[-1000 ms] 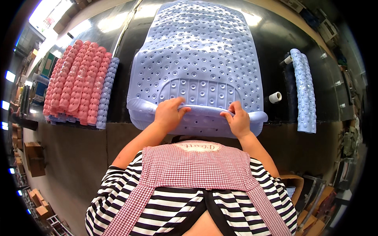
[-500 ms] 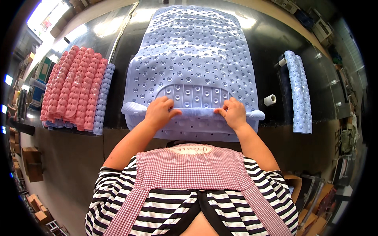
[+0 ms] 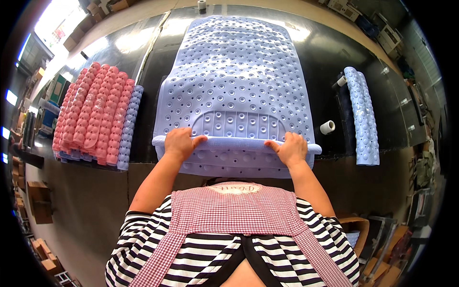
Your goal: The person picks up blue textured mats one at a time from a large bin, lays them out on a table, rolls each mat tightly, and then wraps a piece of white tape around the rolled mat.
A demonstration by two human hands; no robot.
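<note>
A light-blue bath mat [image 3: 234, 93], covered in round suction cups, lies cup side up on the dark table in front of me. Its near edge is turned over into a narrow roll [image 3: 234, 142] running across its full width. My left hand [image 3: 180, 145] grips this roll left of its middle, fingers over the far side and thumb pointing inward. On the right part of the same roll, my right hand [image 3: 292, 148] is closed in a matching grip. Another blue mat layer [image 3: 234, 165] shows below the roll and hangs over the table's near edge.
Left on the table [image 3: 153, 62] is a pile of rolled pink mats [image 3: 93, 115] with a blue roll [image 3: 130, 126] beside it. Rolled blue mats [image 3: 363, 117] stand at the right, near a small white roll [image 3: 327, 127]. Cardboard boxes [image 3: 39, 203] are on the floor at left.
My hands have moved farther apart along the roll, toward its ends. The roll's ends, flared and loose before, now lie tighter and straighter. The view has shifted slightly.
</note>
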